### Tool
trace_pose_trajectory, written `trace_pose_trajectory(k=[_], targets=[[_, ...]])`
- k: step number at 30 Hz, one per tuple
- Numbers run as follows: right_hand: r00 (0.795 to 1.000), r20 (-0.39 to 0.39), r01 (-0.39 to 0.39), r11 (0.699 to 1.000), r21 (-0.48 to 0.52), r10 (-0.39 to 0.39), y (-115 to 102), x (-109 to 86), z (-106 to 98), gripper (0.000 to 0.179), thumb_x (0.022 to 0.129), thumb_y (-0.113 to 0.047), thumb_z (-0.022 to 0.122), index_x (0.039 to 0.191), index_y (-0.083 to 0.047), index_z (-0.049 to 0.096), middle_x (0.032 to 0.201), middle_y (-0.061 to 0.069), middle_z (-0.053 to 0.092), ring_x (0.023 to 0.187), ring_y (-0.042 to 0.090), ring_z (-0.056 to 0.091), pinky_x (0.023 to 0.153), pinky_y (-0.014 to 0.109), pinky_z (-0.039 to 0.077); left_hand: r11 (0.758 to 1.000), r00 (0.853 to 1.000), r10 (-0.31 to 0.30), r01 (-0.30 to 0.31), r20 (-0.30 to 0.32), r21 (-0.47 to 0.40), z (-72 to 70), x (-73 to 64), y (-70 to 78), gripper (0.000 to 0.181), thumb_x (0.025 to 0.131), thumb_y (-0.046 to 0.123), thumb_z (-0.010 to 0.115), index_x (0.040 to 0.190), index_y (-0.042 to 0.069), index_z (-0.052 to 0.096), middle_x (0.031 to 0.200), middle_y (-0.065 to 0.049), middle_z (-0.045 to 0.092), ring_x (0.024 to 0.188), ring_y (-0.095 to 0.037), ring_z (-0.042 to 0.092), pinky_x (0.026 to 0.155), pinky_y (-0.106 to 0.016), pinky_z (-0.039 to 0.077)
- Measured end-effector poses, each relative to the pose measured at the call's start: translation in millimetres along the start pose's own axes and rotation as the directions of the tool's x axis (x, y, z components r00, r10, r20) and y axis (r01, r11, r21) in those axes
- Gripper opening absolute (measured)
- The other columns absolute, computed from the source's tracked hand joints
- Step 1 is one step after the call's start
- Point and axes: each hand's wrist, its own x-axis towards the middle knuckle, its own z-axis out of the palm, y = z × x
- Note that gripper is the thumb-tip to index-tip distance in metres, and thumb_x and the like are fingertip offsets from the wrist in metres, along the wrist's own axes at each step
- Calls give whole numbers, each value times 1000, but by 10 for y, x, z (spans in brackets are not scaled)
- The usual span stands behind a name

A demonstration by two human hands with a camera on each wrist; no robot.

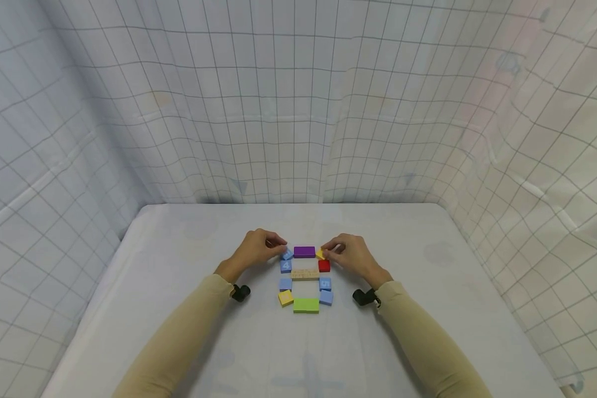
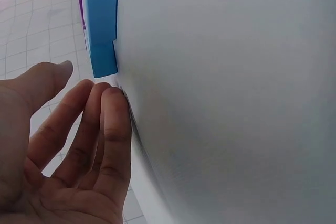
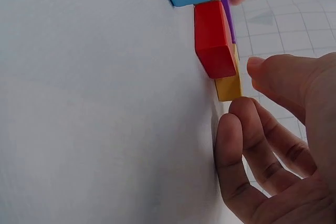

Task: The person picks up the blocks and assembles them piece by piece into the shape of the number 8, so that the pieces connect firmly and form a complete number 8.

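Observation:
My left hand (image 1: 256, 246) is beside the tilted blue block (image 1: 287, 254) at the top left of a block outline on the white table. In the left wrist view its fingertips lie close to a blue block's end, thumb apart; contact is unclear. Opposite, my right hand (image 1: 349, 252) has its fingertips at the small yellow block (image 1: 320, 255), with the thumb spread away in the right wrist view. Between the hands lies a purple block (image 1: 304, 252). Under the yellow one is a red block (image 1: 324, 266); a blue block marked 4 (image 1: 286, 266) sits on the left.
A wooden-coloured block (image 1: 305, 275) crosses the outline's middle. Lower down are a blue block marked 5 (image 1: 325, 284), other blue blocks, a tilted yellow block (image 1: 286, 298) and a green block (image 1: 305, 305). White gridded curtains (image 1: 288, 110) enclose the table (image 1: 308, 354) at the back and sides.

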Motion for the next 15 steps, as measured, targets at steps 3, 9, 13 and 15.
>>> trace_pose_trajectory(k=[3,9,13,15], targets=[[1000,-2,-20,1000,13,20,21,-17,-13,19,108,-21,86,126,-15,90,122,6,86,107,21,80,97,42,70,1000,1000,-6,6,-18,3,-7,-36,1,25,111,28,81,127,10,88,122,-10,88,105,-23,79,83,-31,65],[999,-28,-16,1000,22,16,44,-121,-76,24,109,-24,85,131,-15,87,129,8,85,109,26,82,98,45,72,1000,996,-17,18,-87,13,-49,-164,-17,23,111,27,80,124,10,88,124,-12,87,108,-27,81,80,-33,68],[998,-69,17,1000,8,-16,61,-207,-147,26,109,-24,85,133,-14,87,128,9,85,106,26,82,94,45,72,999,992,3,3,-130,41,-88,-274,-40,23,111,26,81,126,9,88,128,-15,85,111,-30,82,83,-38,71],[996,-84,19,1000,-11,-20,76,-247,-175,27,109,-24,85,134,-14,86,128,8,85,105,24,82,93,45,71,998,989,15,-7,-147,57,-105,-334,-48,25,111,25,81,127,8,87,129,-16,84,113,-32,83,89,-43,72]])
